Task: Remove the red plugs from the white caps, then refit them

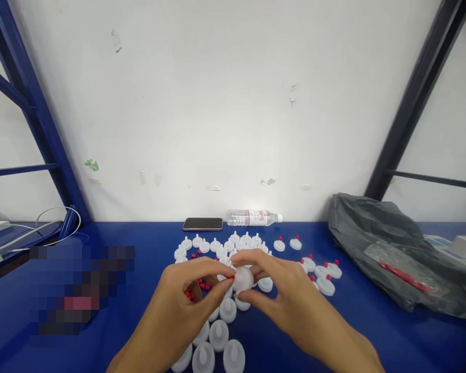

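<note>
At the lower centre, the right hand (283, 292) pinches a white cap (243, 278) while the left hand (186, 295) presses a small red plug (230, 277) against it. Loose white caps (221, 331) surround them on the blue table (140, 311). A water bottle (253, 217) lies by the wall beside a phone (202, 224); a grey bag (392, 254) sits at right.

We see the phone (202, 224) lying just left of the bottle (253, 217), both behind the scattered caps (221, 331) on the table (140, 259). The bag (396, 254) lies to their right
</note>
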Demonstrator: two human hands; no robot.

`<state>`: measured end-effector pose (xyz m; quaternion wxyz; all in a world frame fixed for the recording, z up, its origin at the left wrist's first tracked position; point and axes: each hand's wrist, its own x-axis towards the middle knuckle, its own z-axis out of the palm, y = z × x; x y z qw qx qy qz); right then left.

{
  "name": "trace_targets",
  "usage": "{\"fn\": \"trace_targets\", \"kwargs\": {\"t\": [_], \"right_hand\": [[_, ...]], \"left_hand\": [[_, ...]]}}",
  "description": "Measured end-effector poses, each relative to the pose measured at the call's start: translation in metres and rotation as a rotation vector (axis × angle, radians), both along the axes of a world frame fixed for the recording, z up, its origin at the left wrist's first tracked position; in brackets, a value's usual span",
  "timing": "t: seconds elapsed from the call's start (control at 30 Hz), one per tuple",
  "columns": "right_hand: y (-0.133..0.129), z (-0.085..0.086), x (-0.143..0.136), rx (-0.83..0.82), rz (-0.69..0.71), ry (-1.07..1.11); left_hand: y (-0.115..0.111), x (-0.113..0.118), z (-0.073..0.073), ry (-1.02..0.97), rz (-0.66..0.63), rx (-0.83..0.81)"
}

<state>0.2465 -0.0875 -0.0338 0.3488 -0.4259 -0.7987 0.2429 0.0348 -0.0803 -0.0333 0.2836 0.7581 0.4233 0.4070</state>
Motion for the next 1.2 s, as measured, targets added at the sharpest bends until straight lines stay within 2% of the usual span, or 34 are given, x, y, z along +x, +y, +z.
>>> {"fn": "trace_targets", "kwargs": {"t": [0.13,0.3,0.4,0.47,0.53,0.83,1.03,1.13,1.2], "right_hand": [[0.002,-0.005,0.002,0.22,-0.032,-0.013],[0.002,-0.007,0.002,0.464,-0.044,0.012],[0.0,-0.005,0.002,0.521,-0.009,0.015],[-0.001,-0.003,0.002,0.517,0.023,0.023],[-0.003,-0.001,0.001,0.519,0.05,0.036],[-0.002,-0.001,0.0,0.572,0.106,0.062],[-0.002,-0.001,-0.001,0.568,0.151,0.069],[-0.003,0.003,0.0,0.632,0.08,0.042],[-0.002,0.007,0.006,0.648,-0.045,0.015]], "left_hand": [[0.001,-0.001,0.002,-0.121,-0.059,-0.042],[-0.003,0.001,0.0,-0.428,-0.135,-0.368],[-0.007,0.006,0.0,-0.591,-0.286,-0.519],[-0.01,0.009,0.001,-0.643,-0.366,-0.549],[-0.011,0.012,0.002,-0.659,-0.39,-0.545],[-0.01,0.017,-0.001,-0.664,-0.321,-0.542],[-0.005,0.017,-0.006,-0.586,-0.337,-0.541],[-0.004,0.015,-0.008,-0.523,-0.287,-0.536],[-0.004,0.013,-0.01,-0.428,-0.149,-0.486]]}}
